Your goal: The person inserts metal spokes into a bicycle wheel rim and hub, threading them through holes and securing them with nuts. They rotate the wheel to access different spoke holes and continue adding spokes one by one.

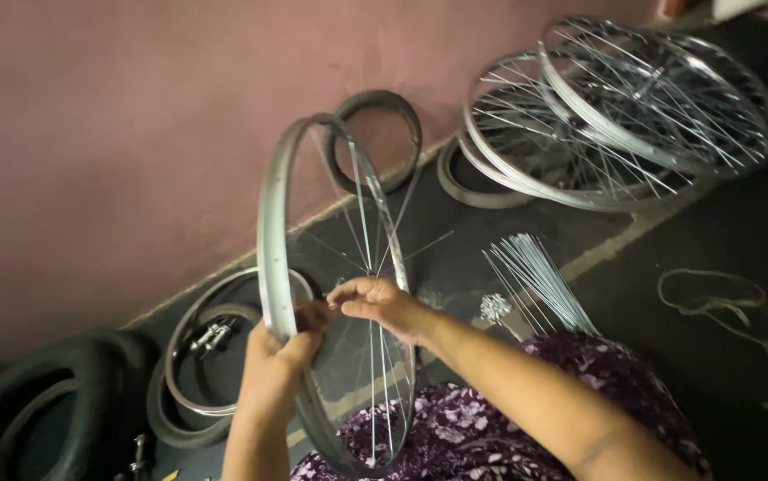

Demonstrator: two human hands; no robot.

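— What are the two hands doing?

— The left hand (275, 356) is clamped around the near edge of a silver metal bicycle wheel rim (270, 223), which stands upright on its edge over the person's lap. The right hand (377, 301) sits just beside the left one, inside the hoop, its fingers pinched together on one of the thin steel spokes (368, 223) already threaded through the rim. The hands are close together, almost touching.

— And the lap?

— Directly under both hands is a purple floral-print cloth (482, 428), with the bottom of the rim resting against it.

— What lies to the right of the right hand?

— Near it, on the dark floor (713, 232), a loose bundle of straight silver spokes (535, 276) fans out, and a small cluster of shiny spoke nipples (494, 307) sits at its near end. Further right, a pale looped cord (713, 298) trails across the floor.

— Beyond the hands?

— Well past them, against the pink wall (117, 134), a stack of finished spoked silver wheels (615, 116) leans, with a small black rubber tyre (375, 138) propped upright nearer the held rim.

— And to the left?

— Below and left of the left hand lie a bare silver rim nested in a black tyre (188, 392), a few small metal hub parts (209, 335) inside that ring, and, further left, a thick black tyre (36, 401) at the edge of view.
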